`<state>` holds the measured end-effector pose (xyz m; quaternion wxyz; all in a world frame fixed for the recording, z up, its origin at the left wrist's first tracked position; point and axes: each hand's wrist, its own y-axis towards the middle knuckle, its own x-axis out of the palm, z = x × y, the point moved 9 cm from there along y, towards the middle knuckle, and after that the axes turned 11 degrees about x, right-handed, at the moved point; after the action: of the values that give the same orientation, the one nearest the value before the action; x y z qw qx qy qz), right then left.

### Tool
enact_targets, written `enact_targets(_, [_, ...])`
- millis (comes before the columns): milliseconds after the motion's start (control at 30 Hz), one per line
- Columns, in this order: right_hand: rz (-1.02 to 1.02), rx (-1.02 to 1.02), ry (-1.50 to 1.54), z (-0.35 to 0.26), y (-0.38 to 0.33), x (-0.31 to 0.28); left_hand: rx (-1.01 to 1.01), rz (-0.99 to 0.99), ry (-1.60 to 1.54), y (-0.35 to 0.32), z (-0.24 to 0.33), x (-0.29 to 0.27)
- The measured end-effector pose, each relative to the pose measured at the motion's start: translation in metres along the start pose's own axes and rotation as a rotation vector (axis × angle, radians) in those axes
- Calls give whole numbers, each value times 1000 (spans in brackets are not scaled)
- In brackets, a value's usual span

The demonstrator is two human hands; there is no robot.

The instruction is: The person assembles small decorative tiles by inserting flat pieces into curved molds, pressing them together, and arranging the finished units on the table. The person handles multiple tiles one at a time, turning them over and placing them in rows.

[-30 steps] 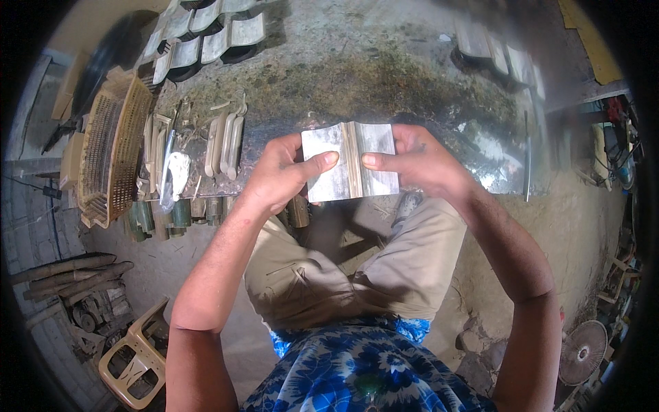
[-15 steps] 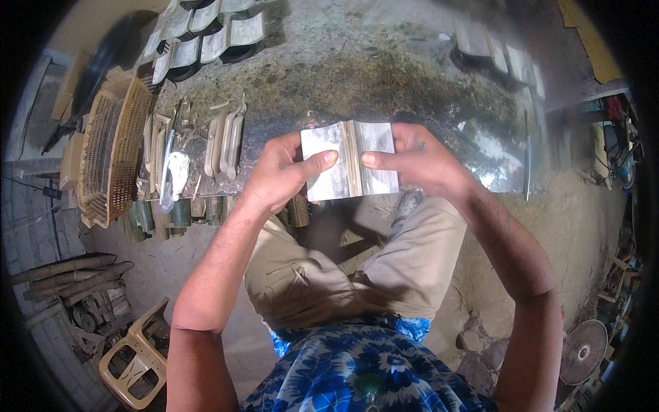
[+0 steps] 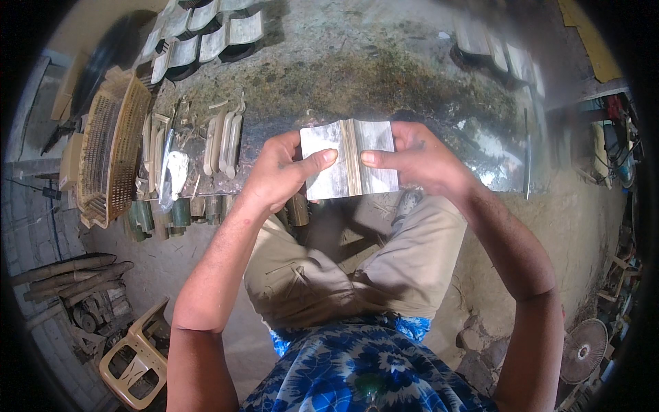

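Observation:
Both of my hands hold a grey-white curved panel (image 3: 376, 137), with several tan ridged strips (image 3: 351, 161) running down its middle. It hangs over the near edge of the table, above my knees. My left hand (image 3: 285, 168) grips its left side, with the thumb pressed on the front face and the fingers behind. On the right side my right hand (image 3: 419, 158) holds it the same way, thumb pointing inward. The fingers behind the panel are mostly hidden. What the panel is made of I cannot tell.
A stained worktable (image 3: 343, 75) spreads ahead. Similar curved grey pieces (image 3: 232, 38) stand at its far left, more (image 3: 480, 48) at the far right. Left lie tan slats (image 3: 223, 144), a thin metal rod (image 3: 167, 158) and a plastic basket (image 3: 110, 147). A plastic chair (image 3: 134, 357) stands lower left.

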<state>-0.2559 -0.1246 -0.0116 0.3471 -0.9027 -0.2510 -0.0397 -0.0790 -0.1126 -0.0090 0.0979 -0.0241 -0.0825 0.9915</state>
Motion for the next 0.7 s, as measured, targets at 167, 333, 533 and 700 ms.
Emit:
enact_targets(167, [-17, -10, 3, -1, -1, 1, 5, 10, 0, 0, -1, 0])
enact_targets(333, [-9, -18, 12, 0, 1, 0, 18, 6, -21, 0, 2, 1])
enact_targets(533, [-7, -17, 7, 1, 2, 0, -16, 18, 15, -1, 0, -1])
enact_targets(700, [-2, -13, 10, 0, 1, 0, -2, 12, -26, 0, -1, 0])
